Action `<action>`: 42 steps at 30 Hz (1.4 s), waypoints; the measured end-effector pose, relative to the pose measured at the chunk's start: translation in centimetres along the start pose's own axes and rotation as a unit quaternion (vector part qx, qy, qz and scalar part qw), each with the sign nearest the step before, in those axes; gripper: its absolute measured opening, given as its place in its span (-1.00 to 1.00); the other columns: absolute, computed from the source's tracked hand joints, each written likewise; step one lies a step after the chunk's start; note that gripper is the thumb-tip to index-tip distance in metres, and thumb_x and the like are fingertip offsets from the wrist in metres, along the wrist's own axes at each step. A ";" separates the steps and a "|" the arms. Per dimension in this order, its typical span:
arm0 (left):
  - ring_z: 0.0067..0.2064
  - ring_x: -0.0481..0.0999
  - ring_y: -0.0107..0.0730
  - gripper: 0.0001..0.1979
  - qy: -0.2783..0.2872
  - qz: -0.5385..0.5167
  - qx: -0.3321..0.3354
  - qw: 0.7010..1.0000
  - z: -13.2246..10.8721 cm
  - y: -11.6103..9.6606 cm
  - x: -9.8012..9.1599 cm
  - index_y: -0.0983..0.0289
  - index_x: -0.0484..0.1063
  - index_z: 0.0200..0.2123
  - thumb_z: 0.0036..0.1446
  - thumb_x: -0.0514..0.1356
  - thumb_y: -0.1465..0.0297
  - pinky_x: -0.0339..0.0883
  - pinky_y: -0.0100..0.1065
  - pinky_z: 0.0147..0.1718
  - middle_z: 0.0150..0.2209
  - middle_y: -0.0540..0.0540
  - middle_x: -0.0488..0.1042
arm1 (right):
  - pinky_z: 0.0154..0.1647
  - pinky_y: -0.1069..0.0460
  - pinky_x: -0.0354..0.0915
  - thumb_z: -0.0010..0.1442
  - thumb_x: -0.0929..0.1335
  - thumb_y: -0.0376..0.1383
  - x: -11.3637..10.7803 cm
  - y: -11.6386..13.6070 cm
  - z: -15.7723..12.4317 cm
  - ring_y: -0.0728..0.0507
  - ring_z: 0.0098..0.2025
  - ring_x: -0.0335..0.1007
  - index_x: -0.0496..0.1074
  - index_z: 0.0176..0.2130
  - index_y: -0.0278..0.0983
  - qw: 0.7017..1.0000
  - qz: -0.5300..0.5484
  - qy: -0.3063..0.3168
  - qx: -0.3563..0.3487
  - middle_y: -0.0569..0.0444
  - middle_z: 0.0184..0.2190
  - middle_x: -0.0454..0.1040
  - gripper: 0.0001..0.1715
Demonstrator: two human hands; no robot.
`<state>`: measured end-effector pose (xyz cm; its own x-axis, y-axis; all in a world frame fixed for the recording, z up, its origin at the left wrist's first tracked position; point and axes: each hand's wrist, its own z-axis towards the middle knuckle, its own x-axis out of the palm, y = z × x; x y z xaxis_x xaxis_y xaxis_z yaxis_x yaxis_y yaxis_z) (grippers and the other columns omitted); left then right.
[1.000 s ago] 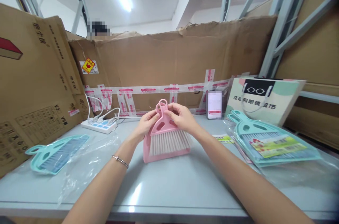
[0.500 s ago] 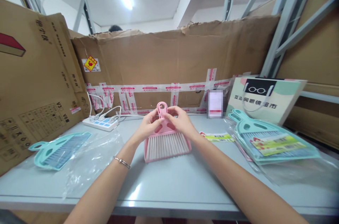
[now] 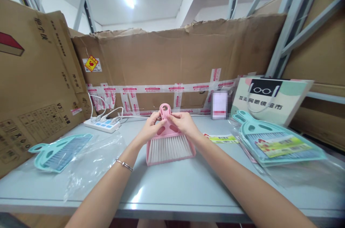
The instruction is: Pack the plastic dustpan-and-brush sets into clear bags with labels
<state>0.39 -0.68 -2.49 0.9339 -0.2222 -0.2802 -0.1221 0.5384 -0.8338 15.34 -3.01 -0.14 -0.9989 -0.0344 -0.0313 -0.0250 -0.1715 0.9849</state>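
Observation:
In the middle of the table a small pink hand brush (image 3: 169, 148) with pale bristles lies nested in a pink dustpan (image 3: 148, 156), handles up and bristles toward me. My left hand (image 3: 150, 127) grips the handle from the left, thumb on the front. From the right, my right hand (image 3: 184, 124) pinches the same handle just below its hanging hole, thumb also on the front. The fingers behind the handle are partly hidden, so I cannot tell how they divide brush from dustpan.
A teal brush-and-dustpan set (image 3: 58, 154) lies at left beside a clear plastic bag (image 3: 94, 159). Bagged teal sets (image 3: 280, 142) are stacked at right, near a label card (image 3: 221, 139) and a paper bag (image 3: 269, 98). A power strip (image 3: 102, 125) and cardboard boxes (image 3: 161, 55) stand behind.
My right hand's fingers have drawn in closer around the handle. The brush and dustpan stay in nearly the same place.

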 end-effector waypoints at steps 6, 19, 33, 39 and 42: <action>-0.13 0.38 -0.26 -0.53 0.011 -0.014 -0.024 1.000 -0.1 -0.8 0.1 0.34 0.42 -0.04 0.05 0.17 0.15 0.25 -0.32 -0.14 -0.16 0.15 0.46 | -0.56 0.11 0.15 -0.22 0.43 -0.01 -0.9 -0.6 0.4 0.05 -0.58 0.16 0.53 -0.45 -0.40 0.997 -0.022 0.049 -0.050 0.15 -0.65 0.32 -0.50; -0.16 0.45 -0.19 -0.54 -0.011 -0.057 -0.053 0.997 0.1 -0.3 0.0 0.30 0.51 -0.13 -0.03 0.24 0.13 0.27 -0.30 -0.16 -0.26 0.11 0.54 | -0.64 0.10 0.18 -0.26 0.43 -0.04 0.3 -1.0 0.8 0.05 -0.61 0.12 0.47 -0.60 -0.35 0.999 -0.019 -0.008 -0.030 0.16 -0.70 0.24 -0.60; -0.21 0.45 -0.26 -0.54 -0.011 -0.071 -0.069 0.995 0.1 0.0 -0.2 0.30 0.53 -0.17 -0.09 0.27 0.12 0.28 -0.33 -0.21 -0.21 0.10 0.54 | -0.60 0.12 0.10 -0.18 0.38 -0.03 -0.3 -1.6 1.0 0.07 -0.59 0.07 0.38 -0.62 -0.35 0.996 -0.056 0.023 -0.066 0.18 -0.69 0.20 -0.60; -0.22 0.46 -0.26 -0.54 -0.015 -0.061 -0.064 0.996 0.1 -0.1 -0.1 0.30 0.53 -0.18 -0.10 0.27 0.12 0.28 -0.34 -0.21 -0.22 0.09 0.54 | -0.58 0.06 0.23 -0.20 0.41 -0.09 0.4 -1.7 1.2 -0.01 -0.56 0.19 0.45 -0.61 -0.32 0.999 -0.028 -0.015 -0.039 0.11 -0.65 0.31 -0.68; -0.22 0.45 -0.25 -0.54 -0.014 -0.063 -0.062 0.996 0.1 -0.1 -0.1 0.31 0.53 -0.18 -0.09 0.27 0.12 0.28 -0.33 -0.21 -0.22 0.10 0.54 | -0.60 0.06 0.22 -0.16 0.39 -0.14 0.5 -1.9 1.4 0.00 -0.58 0.18 0.47 -0.59 -0.33 0.998 -0.041 -0.030 -0.040 0.12 -0.67 0.29 -0.73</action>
<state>0.36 -0.60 -2.33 0.9531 -0.2585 -0.1576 -0.0422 0.4017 -0.9148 14.84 -1.34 -1.80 -0.9942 0.0413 -0.0992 -0.1064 -0.2493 0.9626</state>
